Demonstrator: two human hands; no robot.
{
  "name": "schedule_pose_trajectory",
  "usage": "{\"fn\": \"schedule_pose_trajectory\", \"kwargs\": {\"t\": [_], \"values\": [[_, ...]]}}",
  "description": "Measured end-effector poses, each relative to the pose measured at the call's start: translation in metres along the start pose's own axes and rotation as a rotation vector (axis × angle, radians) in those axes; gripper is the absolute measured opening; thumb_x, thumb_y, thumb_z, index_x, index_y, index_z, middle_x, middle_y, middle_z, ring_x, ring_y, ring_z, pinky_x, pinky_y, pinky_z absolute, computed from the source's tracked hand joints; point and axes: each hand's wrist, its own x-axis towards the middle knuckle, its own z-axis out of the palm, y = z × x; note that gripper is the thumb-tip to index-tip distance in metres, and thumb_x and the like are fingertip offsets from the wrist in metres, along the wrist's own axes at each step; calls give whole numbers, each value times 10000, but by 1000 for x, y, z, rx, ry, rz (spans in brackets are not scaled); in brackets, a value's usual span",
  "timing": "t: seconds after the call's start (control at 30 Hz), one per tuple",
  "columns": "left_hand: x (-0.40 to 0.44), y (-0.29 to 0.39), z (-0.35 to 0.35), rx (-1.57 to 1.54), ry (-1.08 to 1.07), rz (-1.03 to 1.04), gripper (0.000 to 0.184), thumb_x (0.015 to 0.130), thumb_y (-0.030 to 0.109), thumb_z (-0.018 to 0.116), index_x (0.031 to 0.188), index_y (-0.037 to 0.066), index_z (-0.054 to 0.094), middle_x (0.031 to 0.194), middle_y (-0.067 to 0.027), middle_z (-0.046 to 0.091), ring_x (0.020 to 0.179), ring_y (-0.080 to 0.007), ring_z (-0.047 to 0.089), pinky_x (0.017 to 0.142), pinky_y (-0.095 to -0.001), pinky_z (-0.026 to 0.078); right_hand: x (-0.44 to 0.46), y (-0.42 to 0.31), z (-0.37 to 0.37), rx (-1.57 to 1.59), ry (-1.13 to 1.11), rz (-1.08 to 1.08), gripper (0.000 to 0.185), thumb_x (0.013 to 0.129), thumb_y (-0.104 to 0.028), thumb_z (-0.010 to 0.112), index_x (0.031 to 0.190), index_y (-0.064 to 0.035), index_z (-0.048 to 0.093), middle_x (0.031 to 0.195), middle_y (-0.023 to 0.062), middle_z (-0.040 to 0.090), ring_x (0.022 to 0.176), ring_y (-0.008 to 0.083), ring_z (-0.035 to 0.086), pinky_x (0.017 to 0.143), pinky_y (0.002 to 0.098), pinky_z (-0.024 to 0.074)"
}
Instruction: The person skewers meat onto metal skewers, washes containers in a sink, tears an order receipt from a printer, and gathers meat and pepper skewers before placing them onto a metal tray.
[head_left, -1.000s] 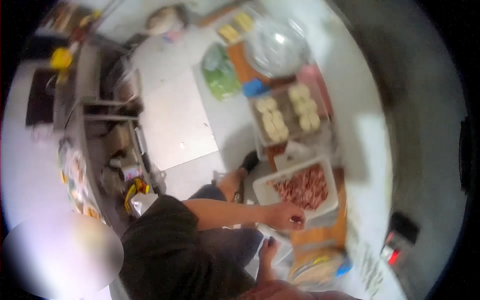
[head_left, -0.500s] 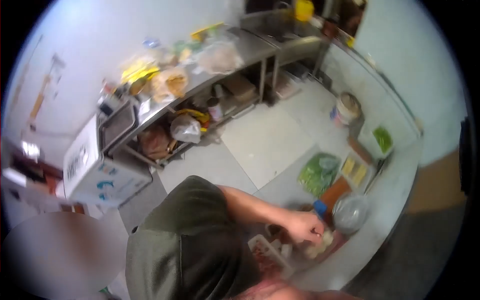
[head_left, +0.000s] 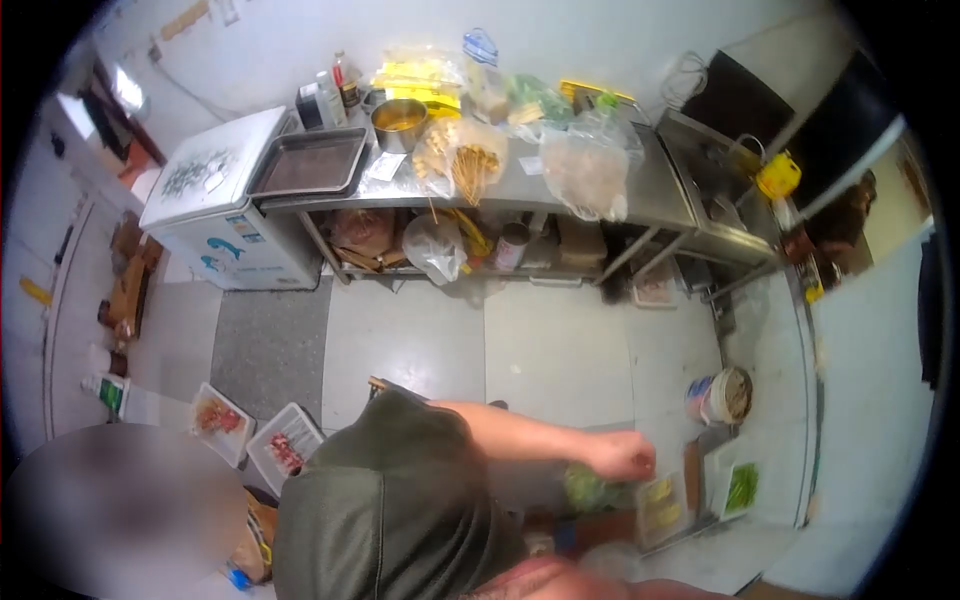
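My left hand (head_left: 622, 456) reaches out from a dark green sleeve (head_left: 395, 490). Its fingers are curled together over the floor-level food containers, and whatever they hold, if anything, cannot be made out. Just below the hand lies a bag of green vegetables (head_left: 588, 490), partly hidden by the arm. To its right are yellow pieces (head_left: 660, 500) in a pale tray and green vegetables (head_left: 742, 487) in a white tray. A blurred clear bowl (head_left: 612, 562) shows near the bottom. Along the lower edge runs my other forearm (head_left: 580, 588), with its hand out of sight.
A steel counter (head_left: 655, 185) along the wall carries a metal pot (head_left: 400, 122), skewers (head_left: 472, 172) and plastic bags. Left of it stands a white chest freezer (head_left: 270, 250). Pale trays with meat (head_left: 285, 452) sit on the floor. A bucket (head_left: 722, 397) stands by the right wall.
My view has swung left and levelled out, showing more of the counter and freezer. My left hand has risen from the pale food pieces and is now near the green vegetables and yellow pieces.
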Motion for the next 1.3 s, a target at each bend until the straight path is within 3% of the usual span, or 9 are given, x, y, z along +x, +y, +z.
{"fn": "schedule_pose_trajectory", "kwargs": {"t": [0.13, 0.33, 0.43, 0.63, 0.73, 0.87, 0.97, 1.23, 1.3], "values": [[68, -14, -43, -54, 96, -37, 264, 850, 265, 586, 894, 8, 625, 800, -133, 642, 740, -219, 601, 669, -336, 472, 106, 4, -37, -477, 120, -771, 234, 817, -238, 590, 852, -14, 647, 828, 147, 643, 821, 273, 610, 713, 378, 511], [163, -21, -114, -99, 166, -70, 319, 853, 307, 607, 1000, 26, 637, 858, -111, 664, 764, -180, 618, 695, -319, 496, 170, -90, -129, 168, -16, -468, 182, 751, -200, 576, 696, -31, 612, 719, 163, 607, 673, 277, 589, 562, 394, 449], [208, -34, -145, -66, 203, -235, 318, 863, 269, 606, 1046, 10, 630, 882, -104, 668, 810, -161, 617, 738, -299, 487, 184, -138, -161, 478, -124, -8, 206, 711, -237, 569, 699, -39, 624, 717, 184, 623, 644, 350, 605, 551, 425, 471], [333, -100, -195, -76, 368, -251, 229, 904, 181, 552, 961, -31, 620, 877, -102, 661, 823, -164, 624, 771, -287, 494, 326, -101, -125, 529, -295, 188, 258, 747, -235, 559, 797, 2, 649, 692, 144, 644, 649, 250, 628, 596, 406, 493], [403, -115, -225, -141, 483, -267, 211, 910, 157, 540, 931, -43, 604, 852, -105, 650, 815, -179, 622, 771, -304, 499, 369, -154, -213, 386, -334, 88, 379, 821, -274, 573, 1048, 23, 633, 779, 154, 660, 652, 263, 619, 607, 385, 479], [498, -112, -271, -255, 646, -262, 219, 912, 192, 535, 894, -10, 619, 806, -71, 645, 739, -140, 595, 712, -273, 485, 504, -165, -257, 424, -241, 55, 374, 821, -312, 560, 972, 19, 647, 813, 162, 663, 762, 293, 638, 690, 425, 492], [558, -102, -298, -384, 762, -263, 233, 921, 210, 529, 899, -6, 614, 806, -73, 644, 728, -147, 595, 694, -271, 482, 610, -193, -291, 74, 64, -395, 375, 810, -320, 557, 941, 21, 640, 808, 191, 649, 766, 318, 635, 708, 437, 486], [699, -180, -403, -653, 967, -264, 235, 923, 218, 512, 883, -4, 576, 794, -67, 617, 714, -153, 581, 677, -272, 463, 758, -443, -504, 630, -8, -349, 305, 814, -254, 558, 901, 34, 606, 746, 192, 602, 689, 352, 577, 662, 412, 453], [730, -205, -435, -792, 949, -168, 231, 920, 232, 525, 887, 6, 562, 777, -80, 601, 732, -175, 579, 694, -290, 473, 801, -484, -528, 218, -22, -388, 299, 827, -243, 561, 939, 29, 612, 804, 193, 628, 745, 364, 592, 697, 409, 465]]}}
